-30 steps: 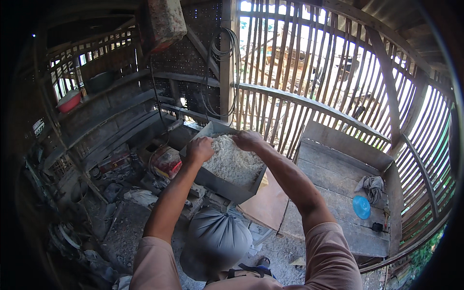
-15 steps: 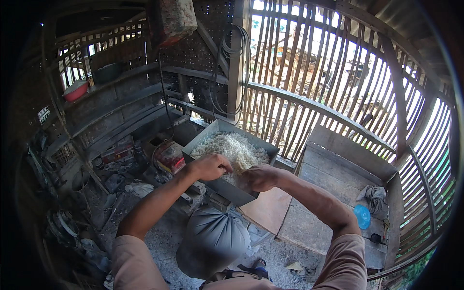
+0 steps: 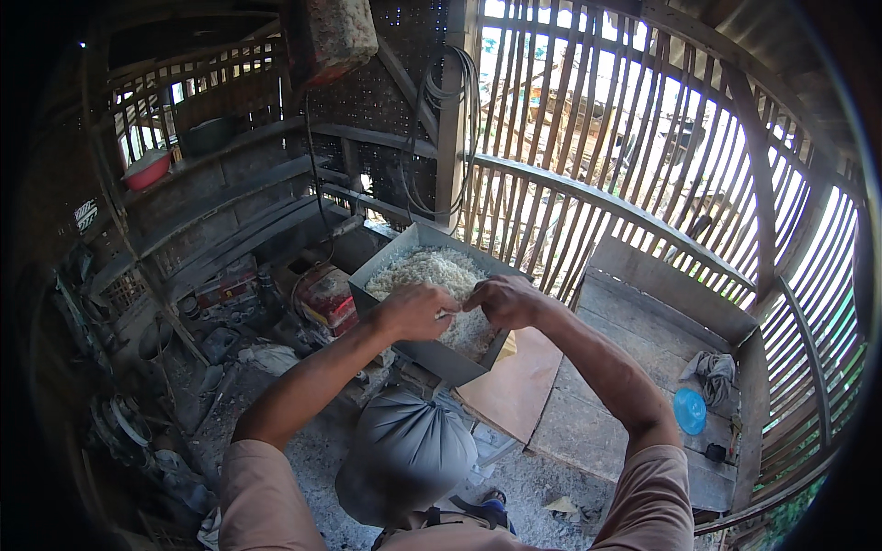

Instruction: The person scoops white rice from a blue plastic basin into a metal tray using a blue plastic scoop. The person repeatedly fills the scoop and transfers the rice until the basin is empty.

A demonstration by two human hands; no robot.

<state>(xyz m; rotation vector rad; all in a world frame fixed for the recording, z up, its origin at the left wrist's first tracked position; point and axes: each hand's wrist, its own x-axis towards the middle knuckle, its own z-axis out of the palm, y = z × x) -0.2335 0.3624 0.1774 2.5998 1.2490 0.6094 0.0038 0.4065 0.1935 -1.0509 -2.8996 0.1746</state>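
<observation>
A grey sheet-metal hopper [image 3: 439, 362] holds a heap of white, crumbly, grain-like stuff [image 3: 427, 268], whose kind I cannot tell. Over the hopper's near half, my left hand [image 3: 415, 312] is closed, thumb and fingers drawn together. Close on its right is my right hand [image 3: 505, 301], with fingers bent inward and the fingertips of both hands almost meeting above the heap. Anything pinched in them is too small or hidden to make out. Below my wrists stands a bulging grey sack [image 3: 404, 455], gathered at its top.
A wooden bench [image 3: 588, 404] with a blue plastic thing [image 3: 689, 410] and a grey cloth [image 3: 712, 375] lies to the right. Left of the hopper sits a red machine [image 3: 328, 298]. A red basin [image 3: 147, 170] rests on a ledge; a block-shaped container [image 3: 329, 41] hangs overhead.
My right hand has lifted away from the heap's near side and moved farther from me. My left hand has shifted slightly right, so the fingertips of both are closer together.
</observation>
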